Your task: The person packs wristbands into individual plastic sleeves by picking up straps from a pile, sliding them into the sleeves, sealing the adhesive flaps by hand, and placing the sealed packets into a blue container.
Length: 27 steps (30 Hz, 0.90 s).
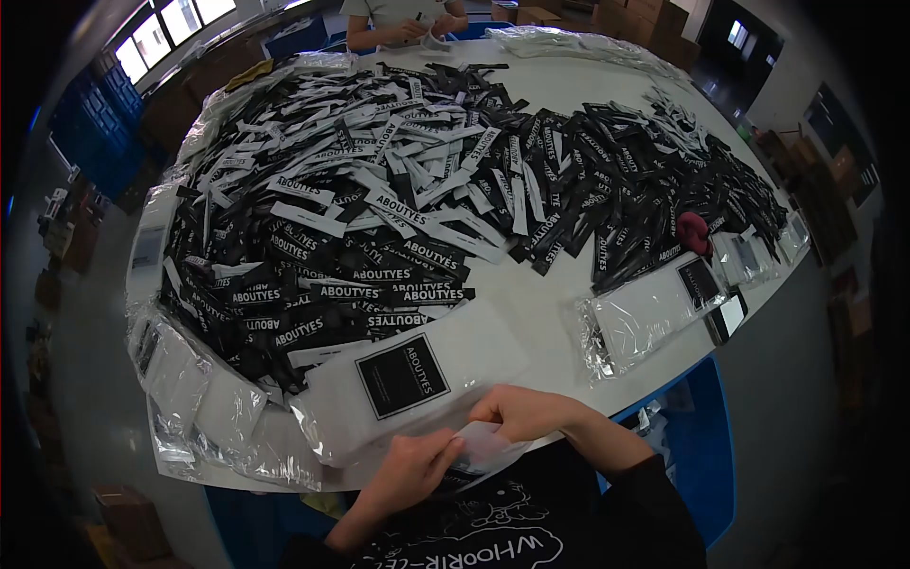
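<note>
At the table's near edge, my left hand (pixel 413 471) pinches one side of a thin translucent bag (pixel 485 446). My right hand (pixel 527 414) is closed at the bag's other side, its fingertips partly hidden by the film. Just beyond my hands lies a white package (pixel 408 379) with a black ABOUTYES label. A large heap of black and white printed strips (pixel 379 204) spreads over the table beyond it.
Clear-wrapped packages (pixel 649 318) lie at the right, beside a phone (pixel 730 316) and a dark red ring-shaped item (pixel 693 232). More plastic packets (pixel 227 408) line the left edge. A blue bin (pixel 706 446) stands below. Another person (pixel 403 24) works across the table (pixel 555 327).
</note>
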Motion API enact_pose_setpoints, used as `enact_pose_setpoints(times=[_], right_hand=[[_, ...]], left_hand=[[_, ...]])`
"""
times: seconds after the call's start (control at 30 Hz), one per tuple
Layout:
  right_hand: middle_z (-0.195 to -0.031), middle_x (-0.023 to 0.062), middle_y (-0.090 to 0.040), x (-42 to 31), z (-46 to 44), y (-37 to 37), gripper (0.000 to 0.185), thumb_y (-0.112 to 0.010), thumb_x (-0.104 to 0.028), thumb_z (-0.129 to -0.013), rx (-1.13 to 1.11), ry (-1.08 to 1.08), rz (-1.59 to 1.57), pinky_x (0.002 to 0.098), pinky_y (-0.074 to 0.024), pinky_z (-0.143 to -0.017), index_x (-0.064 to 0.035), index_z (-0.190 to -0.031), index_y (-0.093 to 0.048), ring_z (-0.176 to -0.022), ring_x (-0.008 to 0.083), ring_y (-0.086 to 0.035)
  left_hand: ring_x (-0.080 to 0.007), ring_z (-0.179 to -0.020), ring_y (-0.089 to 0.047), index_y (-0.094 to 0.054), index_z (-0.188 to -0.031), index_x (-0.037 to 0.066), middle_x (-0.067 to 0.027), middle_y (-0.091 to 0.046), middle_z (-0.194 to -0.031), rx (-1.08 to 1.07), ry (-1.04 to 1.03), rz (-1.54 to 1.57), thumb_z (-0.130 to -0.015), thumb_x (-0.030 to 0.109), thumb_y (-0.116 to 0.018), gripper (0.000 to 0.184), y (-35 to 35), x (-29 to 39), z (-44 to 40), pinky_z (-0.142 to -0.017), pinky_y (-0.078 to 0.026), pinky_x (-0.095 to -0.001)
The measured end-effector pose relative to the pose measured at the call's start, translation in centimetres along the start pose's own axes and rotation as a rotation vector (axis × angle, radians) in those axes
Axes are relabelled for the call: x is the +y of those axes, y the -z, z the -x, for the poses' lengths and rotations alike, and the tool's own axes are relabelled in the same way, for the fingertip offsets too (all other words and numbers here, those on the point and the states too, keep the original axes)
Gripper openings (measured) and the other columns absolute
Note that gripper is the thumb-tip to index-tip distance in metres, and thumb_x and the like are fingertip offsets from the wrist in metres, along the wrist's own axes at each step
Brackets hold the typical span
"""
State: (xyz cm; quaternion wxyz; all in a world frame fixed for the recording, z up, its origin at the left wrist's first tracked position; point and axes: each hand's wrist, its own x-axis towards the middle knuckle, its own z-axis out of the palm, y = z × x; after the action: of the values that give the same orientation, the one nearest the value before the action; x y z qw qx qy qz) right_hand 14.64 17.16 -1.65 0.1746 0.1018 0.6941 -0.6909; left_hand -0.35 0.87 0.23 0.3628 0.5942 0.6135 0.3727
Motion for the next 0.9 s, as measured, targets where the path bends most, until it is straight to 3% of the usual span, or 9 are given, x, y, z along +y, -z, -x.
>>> enact_pose_setpoints(times=[0.07,0.13,0.17,0.23,0.33,0.47,0.67,0.77,0.9], right_hand=[[-0.074,0.0033,-0.064,0.0,0.0,0.0,0.02,-0.063,-0.018,-0.082,0.001,-0.057,0.037,0.0214,-0.045,-0.062,-0.0002,-0.091,-0.066,-0.067,0.0062,-0.055],[-0.084,0.0055,-0.065,0.5,0.6,-0.2,0.024,-0.064,-0.015,-0.081,0.323,0.245,-0.615,0.0202,-0.0445,-0.068,0.0033,-0.097,-0.062,-0.076,0.0069,-0.056],[-0.092,0.0074,-0.064,1.0,0.5,-0.4,0.027,-0.063,-0.014,-0.083,0.357,0.361,-0.547,0.0218,-0.0446,-0.072,0.0043,-0.102,-0.06,-0.083,0.0085,-0.056],[-0.091,0.0052,-0.064,0.1,0.7,-2.1,0.024,-0.061,-0.018,-0.085,0.41,0.241,-0.303,0.023,-0.0438,-0.074,0.0002,-0.1,-0.063,-0.081,0.0081,-0.056],[-0.088,0.0043,-0.063,0.1,0.4,-3.3,0.019,-0.062,-0.014,-0.084,0.487,0.338,-0.33,0.0213,-0.043,-0.069,0.0008,-0.097,-0.064,-0.078,0.007,-0.055],[-0.087,0.0051,-0.064,-0.1,0.3,-3.7,0.015,-0.062,-0.006,-0.082,0.551,0.429,-0.274,0.0214,-0.0441,-0.067,0.003,-0.095,-0.064,-0.078,0.0074,-0.056],[-0.076,0.0001,-0.062,1.3,0.1,-3.0,0.014,-0.062,-0.01,-0.084,0.634,0.319,-0.312,0.0184,-0.0386,-0.055,-0.0008,-0.092,-0.066,-0.065,0.0022,-0.05],[-0.072,-0.001,-0.06,1.1,0.5,-3.8,0.014,-0.064,-0.011,-0.082,0.688,0.401,-0.371,0.0182,-0.0367,-0.054,-0.0003,-0.091,-0.067,-0.064,0.0022,-0.049],[-0.068,0.0005,-0.061,-0.1,3.3,-4.3,0.012,-0.066,-0.009,-0.079,0.855,0.349,-0.259,0.0184,-0.038,-0.053,0.0015,-0.086,-0.067,-0.062,0.0042,-0.052]], left_hand=[[-0.0344,-0.051,-0.048,-0.055,-0.079,-0.001,-0.0184,-0.048,-0.059,0.03,0.033,-0.021,-0.088,0.015,-0.053,0.018,0.1,-0.3,0.2,-0.047,-0.038,-0.036],[-0.025,-0.045,-0.049,-0.054,-0.076,-0.001,-0.0155,-0.047,-0.054,0.247,0.182,-0.063,-0.088,0.014,-0.053,0.02,0.3,-0.4,0.4,-0.045,-0.035,-0.0326],[-0.025,-0.045,-0.049,-0.054,-0.076,-0.001,-0.0155,-0.047,-0.054,0.25,0.181,-0.06,-0.088,0.014,-0.053,0.02,0.2,-0.6,0.4,-0.045,-0.035,-0.0326],[-0.0108,-0.048,-0.049,-0.057,-0.079,-0.002,-0.0081,-0.053,-0.056,0.395,0.183,0.108,-0.087,0.011,-0.054,0.016,-0.1,-0.9,0.3,-0.045,-0.035,-0.0262],[-0.0045,-0.058,-0.049,-0.061,-0.087,-0.002,-0.0022,-0.058,-0.065,0.361,0.071,0.432,-0.085,0.008,-0.057,0.011,-0.7,-0.6,-0.4,-0.049,-0.036,-0.021],[-0.0056,-0.062,-0.051,-0.063,-0.093,-0.002,-0.0034,-0.062,-0.073,0.299,0.067,0.365,-0.083,0.007,-0.059,0.014,0.1,0.1,-0.7,-0.053,-0.039,-0.0189],[-0.0051,-0.06,-0.049,-0.063,-0.089,-0.003,-0.0038,-0.061,-0.07,0.43,0.09,0.518,-0.086,0.008,-0.055,0.013,-1.5,-0.9,-1.0,-0.051,-0.037,-0.0209],[-0.0055,-0.059,-0.049,-0.061,-0.082,-0.004,-0.0027,-0.059,-0.066,0.435,0.11,0.338,-0.089,0.008,-0.051,0.018,-2.1,-1.0,-0.8,-0.051,-0.037,-0.0207],[-0.0158,-0.05,-0.046,-0.06,-0.085,-0.003,-0.0105,-0.053,-0.063,0.411,-0.146,0.135,-0.088,0.011,-0.052,0.016,-4.6,-0.1,-2.0,-0.047,-0.037,-0.0283]])
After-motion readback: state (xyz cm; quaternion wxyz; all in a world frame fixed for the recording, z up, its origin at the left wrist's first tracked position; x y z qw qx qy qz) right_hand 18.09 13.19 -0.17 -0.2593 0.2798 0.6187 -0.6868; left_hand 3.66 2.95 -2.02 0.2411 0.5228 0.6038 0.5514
